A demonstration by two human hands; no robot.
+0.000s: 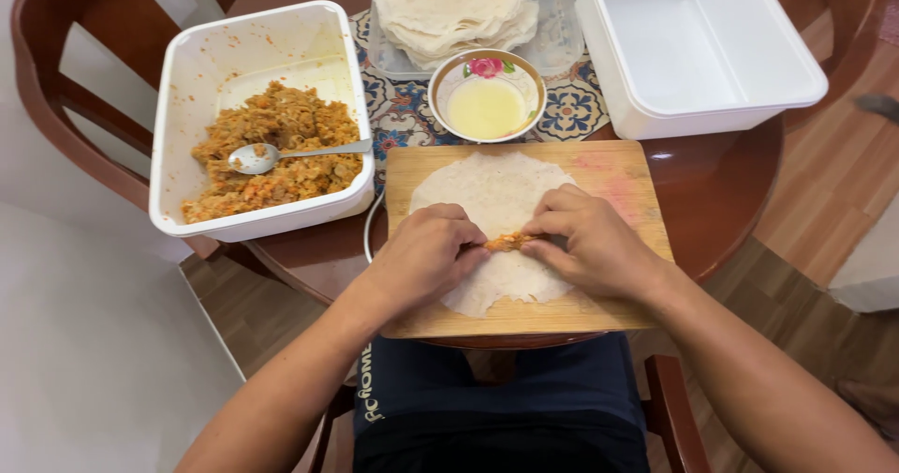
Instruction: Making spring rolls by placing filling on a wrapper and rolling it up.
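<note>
**A:** Start with the big things. What's laid out?

**B:** A round wooden bench (pixel 721 192) carries it all. At its far right stands an empty white tub (pixel 698 47); at the left a white tub of orange-brown filling (pixel 281 150), about half of its floor covered, with a metal spoon (pixel 281 155) resting in it. Between them, at the back, a clear container holds a stack of wrappers (pixel 454 5), and just in front of it sits a small flowered bowl of pale liquid (pixel 487 98).

**A:** And the piece in hand?

**B:** 1 round wrapper (pixel 496 201) lies flat on the wooden cutting board (pixel 618 178), near the person. A short strip of filling (pixel 510 242) sits on it, near its middle.

**A:** The hands?

**B:** The left hand (pixel 426 253) and right hand (pixel 590 243) meet at that strip, fingers curled down and pinching the wrapper around it. I judge both clamped on the wrapper, though the fingertips are hidden, so how tight is uncertain.

**A:** How far along, then?

**B:** Early, I'd say. The filling is placed and the first fold is just forming; the sides are unfolded, the far edge lies flat, nothing is sealed. The empty tub holds 0 finished rolls, and plenty of wrappers and filling remain.
</note>
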